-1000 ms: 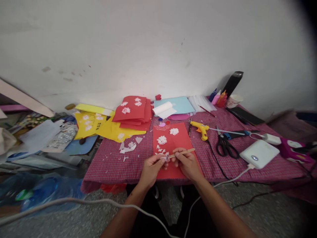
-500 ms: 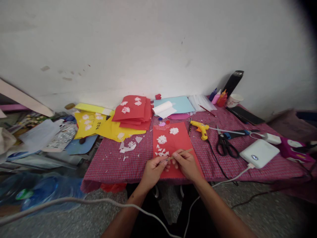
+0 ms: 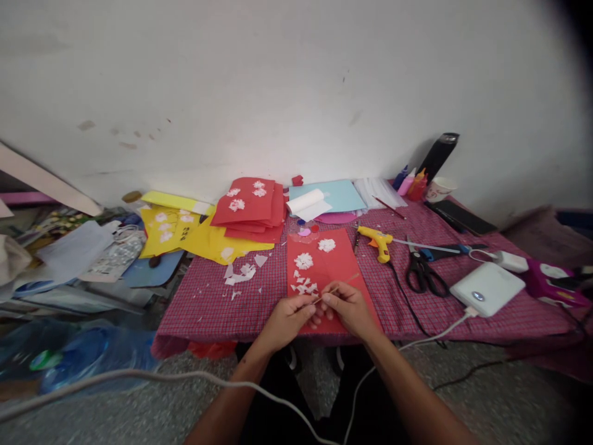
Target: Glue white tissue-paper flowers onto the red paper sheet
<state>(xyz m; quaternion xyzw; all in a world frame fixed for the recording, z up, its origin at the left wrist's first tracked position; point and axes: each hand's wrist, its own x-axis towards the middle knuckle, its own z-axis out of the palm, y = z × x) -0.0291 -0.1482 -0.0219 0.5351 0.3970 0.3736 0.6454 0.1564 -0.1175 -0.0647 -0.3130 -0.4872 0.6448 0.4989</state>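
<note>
Head view: a thin stick (image 3: 353, 277) is held in both hands, over the near half of a red card (image 3: 346, 254). Its lower end is pinched by the left hand (image 3: 285, 318), thumb and fingers clamped on it. Farther along it is gripped by the right hand (image 3: 351, 309), fingers likewise closed on it; the free end is left jutting past them, slanted away to the right. Whether paper is pinched along with it cannot be told.

Just beyond the left fingers, white scraps (image 3: 304, 287) are strewn on the card; past these, two white flowers (image 3: 304, 261) are seen. Left of the fingers, paper bits (image 3: 243, 273) are scattered on the checked cloth (image 3: 194, 315). Beyond those, a red stack (image 3: 259, 211) is laid partly over yellow sheets (image 3: 204, 241). Right of the fingers, a glue gun (image 3: 380, 242) is set down, then scissors (image 3: 422, 278); well apart, a white box (image 3: 487, 287) is joined to a cable. Far ahead of the fingers, a white roll (image 3: 306, 202) is rested partly over a blue sheet (image 3: 345, 193).
</note>
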